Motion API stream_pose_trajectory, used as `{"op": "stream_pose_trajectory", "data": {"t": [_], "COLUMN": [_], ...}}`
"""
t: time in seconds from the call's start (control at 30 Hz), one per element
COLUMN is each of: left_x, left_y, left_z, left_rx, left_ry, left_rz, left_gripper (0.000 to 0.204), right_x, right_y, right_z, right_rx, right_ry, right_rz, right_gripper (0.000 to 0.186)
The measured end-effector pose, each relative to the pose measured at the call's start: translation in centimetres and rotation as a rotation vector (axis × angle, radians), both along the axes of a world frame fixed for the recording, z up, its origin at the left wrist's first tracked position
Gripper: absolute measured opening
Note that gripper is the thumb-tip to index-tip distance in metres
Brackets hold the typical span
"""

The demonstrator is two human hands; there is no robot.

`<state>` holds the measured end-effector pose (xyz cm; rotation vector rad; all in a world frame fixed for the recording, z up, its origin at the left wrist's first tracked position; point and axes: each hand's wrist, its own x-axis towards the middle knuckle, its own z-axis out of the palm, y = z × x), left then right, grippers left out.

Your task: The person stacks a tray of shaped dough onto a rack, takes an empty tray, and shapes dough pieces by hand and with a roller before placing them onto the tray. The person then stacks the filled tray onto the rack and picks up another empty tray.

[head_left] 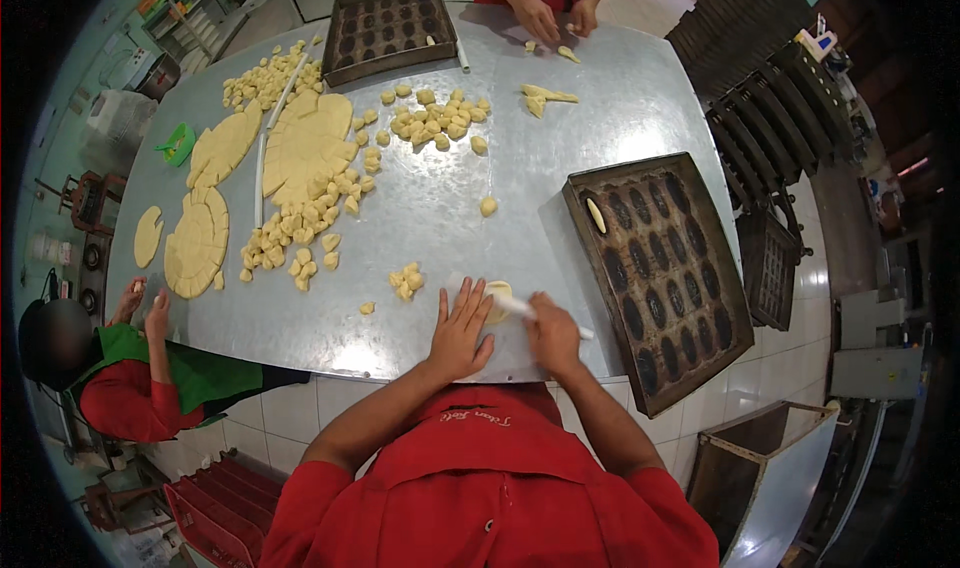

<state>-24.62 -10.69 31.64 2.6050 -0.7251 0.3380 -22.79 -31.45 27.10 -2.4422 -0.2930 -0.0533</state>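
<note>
On the metal table [440, 218], my left hand [463, 330] lies flat with its fingers stretched out, the fingertips at the edge of a small flattened piece of pale dough [498, 290]. My right hand [553, 336] is wrapped round a thin white rolling pin [513, 305], one end of which lies over that dough. A small cluster of dough pieces [407, 281] sits left of my hands, with a smaller lump [367, 308] beside it. Farther off, a single dough ball [488, 207] rests alone.
At my right stands a dark baking tray [700, 378] with oval hollows, one holding a dough strip [597, 215]. Another tray [390, 70] is at the far side. Cut dough sheets [305, 148] cover the left. Co-workers' hands [540, 18] work at the far edge and left.
</note>
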Motion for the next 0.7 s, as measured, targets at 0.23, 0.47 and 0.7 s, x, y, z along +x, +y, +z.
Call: {"op": "stream_pose_trajectory", "data": {"t": [0.23, 0.47, 0.7], "left_x": [4.5, -2.5, -0.6], "left_y": [-1.5, 2.2, 5.3], "left_z": [-2.9, -2.7, -2.5], "left_rx": [0.057, -0.006, -0.368], "left_ry": [0.113, 0.196, 0.084], "left_rz": [0.056, -0.215, -0.058], "left_gripper": [0.063, 0.056, 0.033], "right_x": [4.0, -1.7, 5.4], "right_y": [2.7, 2.2, 8.3], "right_z": [0.1, -1.4, 2.0], "right_rx": [-0.097, 0.123, -0.095], "right_ry": [-0.281, -0.074, -0.263], "right_rz": [0.198, 0.128, 0.087], "right_gripper": [0.048, 0.051, 0.058]}}
